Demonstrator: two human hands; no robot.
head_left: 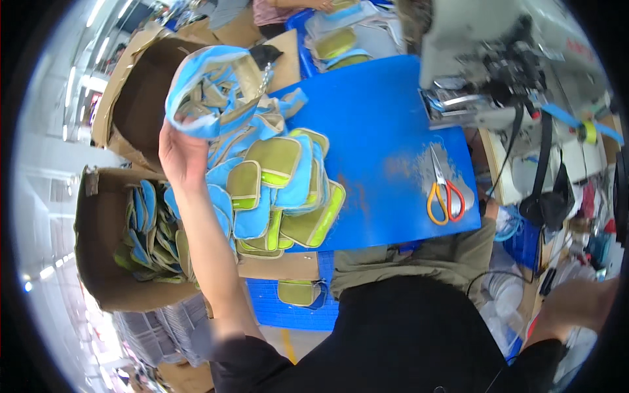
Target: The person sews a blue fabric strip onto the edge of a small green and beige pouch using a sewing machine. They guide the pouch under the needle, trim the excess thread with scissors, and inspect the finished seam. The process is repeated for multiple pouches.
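My left hand reaches out at the upper left, its fingers closed on the lower edge of a blue and beige fabric loop. A strip that looks like a zipper hangs at the loop's right side. Beneath and beside it lie more blue and beige fabric strips. Nearest to my left forearm is a heap of olive and blue fabric panels, rounded at the corners, with lime bands. My right forearm runs off the picture's right edge, so that hand is out of sight.
Scissors with orange and red handles lie on the blue table by a sewing machine. Cardboard boxes stand at the left, one holding fabric panels. A blue crate with fabric pieces and another person are at the far side.
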